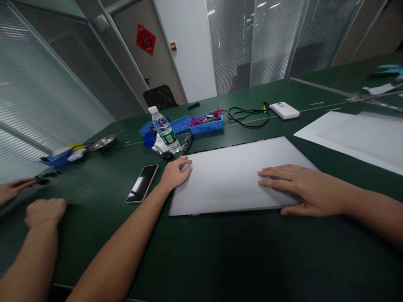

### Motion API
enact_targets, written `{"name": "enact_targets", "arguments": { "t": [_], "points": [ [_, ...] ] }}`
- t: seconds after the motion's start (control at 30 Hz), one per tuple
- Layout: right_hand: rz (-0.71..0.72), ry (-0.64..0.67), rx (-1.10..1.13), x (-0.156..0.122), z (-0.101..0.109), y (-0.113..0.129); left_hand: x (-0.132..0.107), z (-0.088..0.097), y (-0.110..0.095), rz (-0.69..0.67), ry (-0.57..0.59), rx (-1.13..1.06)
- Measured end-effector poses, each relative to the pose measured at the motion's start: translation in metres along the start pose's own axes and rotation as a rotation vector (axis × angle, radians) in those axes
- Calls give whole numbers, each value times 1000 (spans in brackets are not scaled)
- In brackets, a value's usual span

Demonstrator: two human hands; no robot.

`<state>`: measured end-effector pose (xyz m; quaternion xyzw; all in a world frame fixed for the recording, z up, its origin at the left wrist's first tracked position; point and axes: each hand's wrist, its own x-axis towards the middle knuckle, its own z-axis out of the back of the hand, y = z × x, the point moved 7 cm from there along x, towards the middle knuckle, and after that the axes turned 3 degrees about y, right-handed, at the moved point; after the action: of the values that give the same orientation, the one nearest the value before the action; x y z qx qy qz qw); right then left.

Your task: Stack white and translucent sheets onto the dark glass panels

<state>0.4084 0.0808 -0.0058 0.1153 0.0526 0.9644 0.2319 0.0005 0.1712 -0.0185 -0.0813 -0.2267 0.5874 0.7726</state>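
Note:
A flat pale grey panel (pixel 233 176) with a thin dark rim lies on the green table (pixel 220 251) in front of me. My left hand (pixel 174 173) sits at the panel's far left corner, its fingers curled over the edge and the thumb on top. My right hand (pixel 299 188) lies flat on the panel's right part, fingers stretched out and pointing left, holding nothing.
A black phone (pixel 142 183) lies left of my left hand. Behind it stand a water bottle (pixel 164 132), blue trays (pixel 204 122) with small parts, a black cable (pixel 248 115) and a white box (pixel 284 110). Another person's hands (pixel 44 212) rest at far left. A white sheet (pixel 355 136) lies at right.

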Motion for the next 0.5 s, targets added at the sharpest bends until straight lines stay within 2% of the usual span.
{"name": "enact_targets", "arguments": {
  "t": [0.13, 0.37, 0.5],
  "points": [
    [-1, -8, -19, -3, 0, -3, 0, 2, 3, -3, -49, -52],
    [15, -6, -48, -1, 5, -1, 0, 1, 2, -10, -59, -13],
    [-38, -39, -61, -7, 14, -19, 1, 2, 4, 24, -90, 47]
  ]
}}
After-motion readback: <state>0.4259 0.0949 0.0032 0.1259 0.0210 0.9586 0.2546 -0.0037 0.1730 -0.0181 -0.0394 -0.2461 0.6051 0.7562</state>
